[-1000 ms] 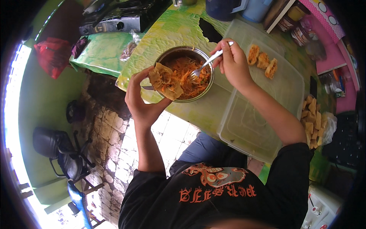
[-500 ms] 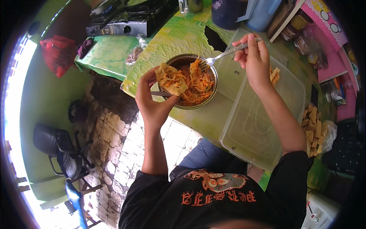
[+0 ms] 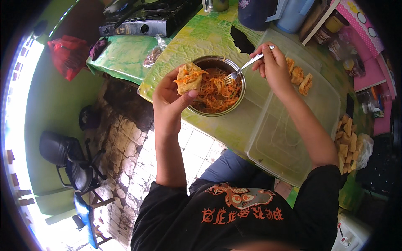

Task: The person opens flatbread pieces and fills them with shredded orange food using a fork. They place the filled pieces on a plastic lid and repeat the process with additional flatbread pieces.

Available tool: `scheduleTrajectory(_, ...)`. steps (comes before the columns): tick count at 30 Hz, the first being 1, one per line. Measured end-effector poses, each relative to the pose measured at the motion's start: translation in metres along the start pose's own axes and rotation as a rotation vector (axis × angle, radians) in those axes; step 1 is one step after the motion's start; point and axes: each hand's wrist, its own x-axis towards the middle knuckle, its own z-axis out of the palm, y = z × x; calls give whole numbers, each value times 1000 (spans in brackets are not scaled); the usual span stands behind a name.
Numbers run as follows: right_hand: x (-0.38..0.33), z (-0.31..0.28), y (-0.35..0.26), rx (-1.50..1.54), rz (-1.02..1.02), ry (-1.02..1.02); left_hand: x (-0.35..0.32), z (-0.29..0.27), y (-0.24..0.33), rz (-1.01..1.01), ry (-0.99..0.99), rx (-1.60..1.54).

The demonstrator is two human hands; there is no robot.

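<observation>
My left hand [image 3: 166, 98] grips a golden fried tofu pocket [image 3: 188, 79], topped with orange shreds, over the left rim of a round metal bowl [image 3: 240, 99]. Inside the bowl is a shredded carrot filling [image 3: 220, 99]. My right hand [image 3: 273, 69] has its fingers closed around the handle of a metal fork [image 3: 250, 62], whose tines reach down into the filling. Beyond my right wrist, several stuffed tofu pieces [image 3: 298, 76] sit in a wide clear plastic container [image 3: 289, 129].
A pile of plain tan tofu pieces [image 3: 345, 144] lies at the right beside a plastic bag [image 3: 365, 152]. Two jugs [image 3: 293, 16] stand at the back, near a pink shelf [image 3: 368, 69]. A stove [image 3: 142, 27] is far left, and a black chair [image 3: 67, 157] stands on the floor.
The fork has dipped lower into the filling, and the shreds lifted on it are gone. My left hand has turned the tofu pocket, which now looks more closed up and upright.
</observation>
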Motion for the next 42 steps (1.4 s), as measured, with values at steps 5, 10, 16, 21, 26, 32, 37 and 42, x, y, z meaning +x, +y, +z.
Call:
scheduleTrajectory(5, -2, 3, -5, 39, 2, -35, 3, -3, -3, -75, -126, -167)
scheduleTrajectory(10, -5, 7, -6, 87, -22, -38, 3, -3, -6, -137, -100, -244)
scheduleTrajectory(16, -2, 1, -11, 182, -8, -13, 5, -4, -1, -68, -37, -168)
scheduleTrajectory(21, 1, -6, -15, 259, 63, 64, 9, -3, -4, 278, 78, 433)
scheduleTrajectory(26, 3, -16, -28, 330, 36, 133, 11, -7, -10, 394, 67, 716)
scheduleTrajectory(32, 8, -21, -60, 381, -139, 151, 7, 2, -14, 330, 8, 602)
scheduleTrajectory(37, -1, -4, -74, 327, -200, 133, 4, 10, -17, 223, -10, 468)
scheduleTrajectory(42, -10, 10, -80, 232, -258, 127, 5, 11, -17, 277, -50, 450)
